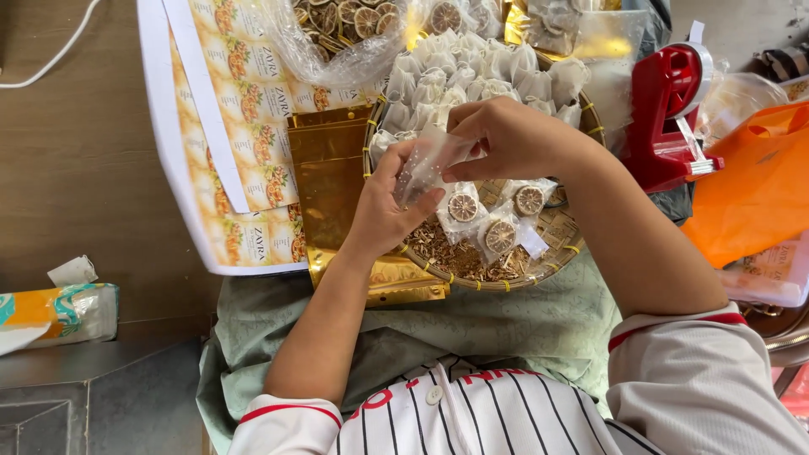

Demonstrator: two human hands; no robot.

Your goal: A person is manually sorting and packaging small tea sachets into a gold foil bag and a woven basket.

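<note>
My left hand and my right hand together hold a small clear plastic pouch above a round woven tray. The left hand grips its lower end, and the right pinches its top. On the tray lie three filled pouches with dried citrus slices, loose dried herb bits and a heap of white sachets.
Gold foil bags are stacked left of the tray, beside printed label sheets. A clear bag of dried citrus slices lies at the top. A red tape dispenser and an orange plastic bag are at right, a tissue pack at left.
</note>
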